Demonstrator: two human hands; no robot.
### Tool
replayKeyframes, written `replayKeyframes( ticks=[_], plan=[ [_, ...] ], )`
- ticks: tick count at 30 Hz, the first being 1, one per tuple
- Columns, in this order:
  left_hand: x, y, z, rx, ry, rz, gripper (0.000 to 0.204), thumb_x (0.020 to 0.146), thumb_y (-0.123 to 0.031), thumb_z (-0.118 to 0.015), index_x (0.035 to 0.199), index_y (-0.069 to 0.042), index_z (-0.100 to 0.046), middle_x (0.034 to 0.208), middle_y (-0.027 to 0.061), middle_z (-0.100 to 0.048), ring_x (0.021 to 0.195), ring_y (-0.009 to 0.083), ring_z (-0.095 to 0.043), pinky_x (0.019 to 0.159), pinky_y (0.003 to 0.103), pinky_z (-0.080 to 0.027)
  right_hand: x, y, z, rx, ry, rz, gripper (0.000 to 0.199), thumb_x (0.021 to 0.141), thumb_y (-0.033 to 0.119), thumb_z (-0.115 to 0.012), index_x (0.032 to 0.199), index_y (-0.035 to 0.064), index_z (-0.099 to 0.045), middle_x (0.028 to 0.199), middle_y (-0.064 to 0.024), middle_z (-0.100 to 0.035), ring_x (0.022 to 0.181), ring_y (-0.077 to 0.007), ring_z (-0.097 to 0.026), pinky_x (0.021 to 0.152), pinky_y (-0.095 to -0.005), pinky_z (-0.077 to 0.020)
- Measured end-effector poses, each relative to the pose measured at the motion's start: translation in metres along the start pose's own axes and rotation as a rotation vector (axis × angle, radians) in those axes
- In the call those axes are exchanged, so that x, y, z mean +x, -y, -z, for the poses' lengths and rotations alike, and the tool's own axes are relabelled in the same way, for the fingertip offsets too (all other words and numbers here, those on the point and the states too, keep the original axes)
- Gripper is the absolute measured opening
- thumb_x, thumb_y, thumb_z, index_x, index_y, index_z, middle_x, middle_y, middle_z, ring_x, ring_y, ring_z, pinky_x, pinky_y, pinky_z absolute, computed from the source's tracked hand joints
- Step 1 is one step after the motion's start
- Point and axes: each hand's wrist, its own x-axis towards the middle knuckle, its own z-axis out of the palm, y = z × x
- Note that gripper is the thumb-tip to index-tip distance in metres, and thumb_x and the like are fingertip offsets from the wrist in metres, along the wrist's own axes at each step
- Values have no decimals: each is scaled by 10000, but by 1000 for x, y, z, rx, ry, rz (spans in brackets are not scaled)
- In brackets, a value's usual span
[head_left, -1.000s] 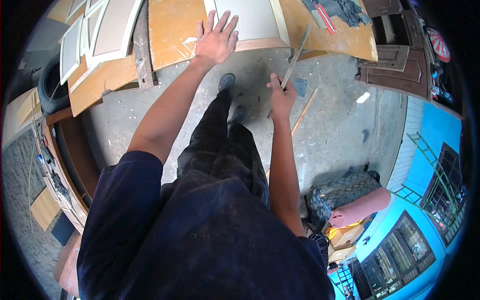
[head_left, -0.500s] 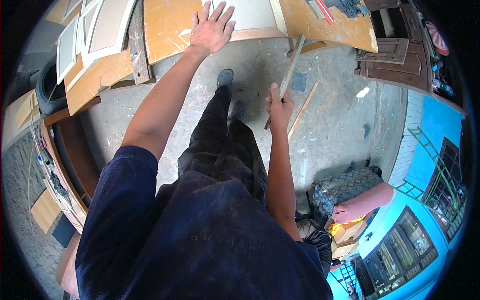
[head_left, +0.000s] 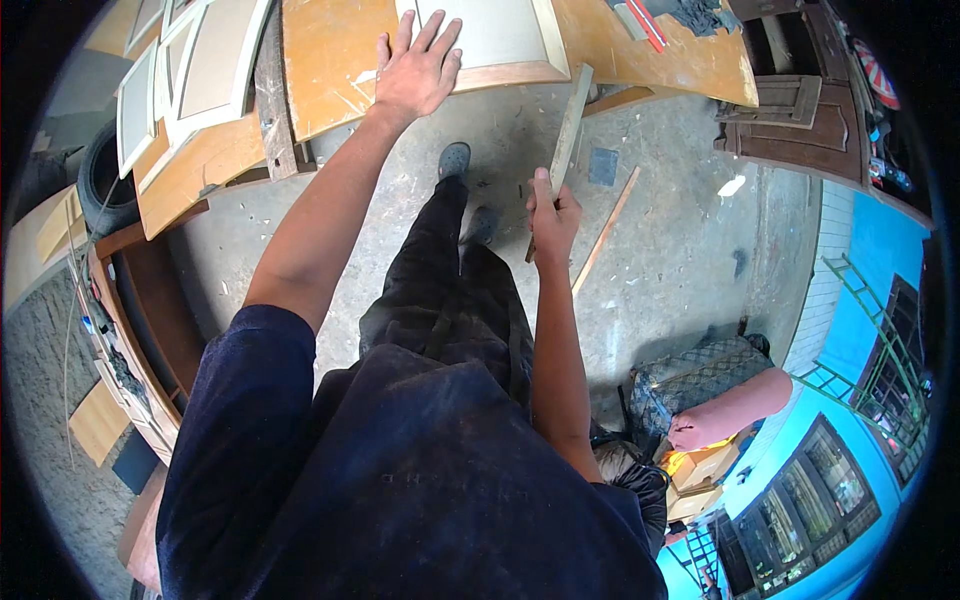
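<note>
My left hand (head_left: 415, 78) lies flat with fingers spread on a white panel with a pale wooden frame (head_left: 505, 38). The panel rests on an orange-yellow worktable (head_left: 335, 65), its near edge along the table's front edge. Closed around a narrow wooden strip (head_left: 570, 130) is my right hand (head_left: 554, 215), the thumb along its face. The strip points away from me, slanting up to the right. Its far end is beside the panel's near right corner; whether they touch I cannot tell. The strip's short lower end pokes out below my fist.
Several white-framed panels (head_left: 215, 65) lean at the far left, near a tire (head_left: 103, 185). A thin wooden strip (head_left: 606, 230) lies on the concrete floor. Dark wooden doors (head_left: 800, 125) stand at the far right. A pink bolster (head_left: 735, 408) and boxes sit at the right.
The strip's far end has swung left toward the panel's corner, and more of its broad face shows. My right hand shifted slightly left. My left hand stays flat on the panel.
</note>
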Motion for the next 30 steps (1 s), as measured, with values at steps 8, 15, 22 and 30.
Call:
replayKeyframes(
  ticks=[8,15,22,30],
  plan=[
    [9,-17,32,-13,168,44,570,1025,-401,-366,1536,-149,-359,1620,95,-283,1515,396,-136,1178,630,-191,6,-5,-9,13,34,52,406,984,400,-637,853,17,-678,604,33,-491,493,-47,-425,453,-232,-326],
    [7,-16,33,-18,188,57,574,1025,-411,-353,1544,-165,-344,1627,90,-268,1520,387,-120,1178,635,-186,4,-3,-9,-5,23,47,422,993,408,-622,855,14,-677,602,37,-473,502,-46,-417,462,-231,-333],
    [22,-38,40,-39,149,131,582,1028,-396,-335,1542,-123,-340,1629,118,-256,1520,382,-131,1190,635,-143,6,-1,-12,85,24,21,470,1036,421,-529,885,-1,-671,627,27,-478,512,-57,-418,476,-230,-343],
    [32,-59,28,-25,181,88,577,1022,-357,-349,1542,-106,-338,1624,150,-256,1502,410,-174,1178,676,-113,25,-12,-32,98,89,49,486,1067,424,-436,792,39,-545,622,-31,-504,463,-113,-475,434,-277,-394]
  ],
)
